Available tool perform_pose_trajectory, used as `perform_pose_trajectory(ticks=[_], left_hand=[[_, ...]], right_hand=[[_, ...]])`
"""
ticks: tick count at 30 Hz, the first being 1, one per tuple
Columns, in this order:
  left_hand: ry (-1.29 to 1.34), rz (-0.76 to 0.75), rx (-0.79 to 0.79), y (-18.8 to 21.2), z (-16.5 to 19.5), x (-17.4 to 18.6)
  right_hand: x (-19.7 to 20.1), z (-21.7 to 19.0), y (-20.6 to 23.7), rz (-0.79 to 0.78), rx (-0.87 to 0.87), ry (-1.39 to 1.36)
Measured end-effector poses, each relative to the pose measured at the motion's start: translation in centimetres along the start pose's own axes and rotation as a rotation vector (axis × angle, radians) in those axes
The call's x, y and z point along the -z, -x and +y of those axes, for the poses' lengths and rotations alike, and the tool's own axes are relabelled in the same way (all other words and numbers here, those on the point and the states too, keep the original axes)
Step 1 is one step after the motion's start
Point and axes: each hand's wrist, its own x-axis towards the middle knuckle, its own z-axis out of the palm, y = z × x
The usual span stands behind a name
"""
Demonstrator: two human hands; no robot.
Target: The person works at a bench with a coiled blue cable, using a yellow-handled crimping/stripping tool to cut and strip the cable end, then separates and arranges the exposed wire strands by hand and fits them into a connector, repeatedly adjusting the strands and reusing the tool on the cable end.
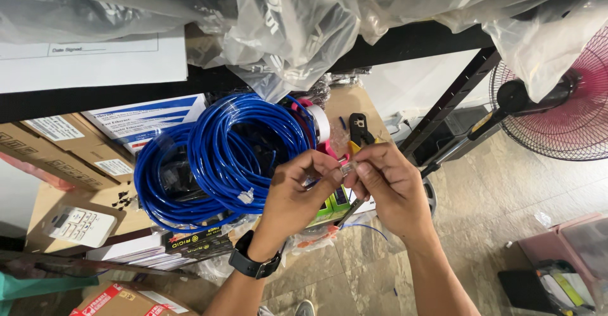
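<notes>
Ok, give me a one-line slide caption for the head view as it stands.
Both hands, left and right, pinch a small clear cable connector above coils of blue network cable, crimping tool behind.

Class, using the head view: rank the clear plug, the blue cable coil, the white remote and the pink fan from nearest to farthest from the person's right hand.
Measured from the right hand:
1. Clear plug: pinched at its fingertips, shared with the left hand.
2. Blue cable coil: on the bench, leftward.
3. Pink fan: standing on the floor, upper right.
4. White remote: far left.
</notes>
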Motion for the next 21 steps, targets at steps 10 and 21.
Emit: perform_pose_trajectory(ticks=[10, 21], left_hand=[[0.128, -0.044, -0.018, 0.3, -0.4, 0.8], [0.310, 0.038, -0.032, 0.7, -1.4, 0.6]], right_hand=[[-0.1, 0.9, -0.1, -0.023, 0.050, 0.012], [-1.2, 1.6, 0.2, 0.061, 0.094, 0.131]])
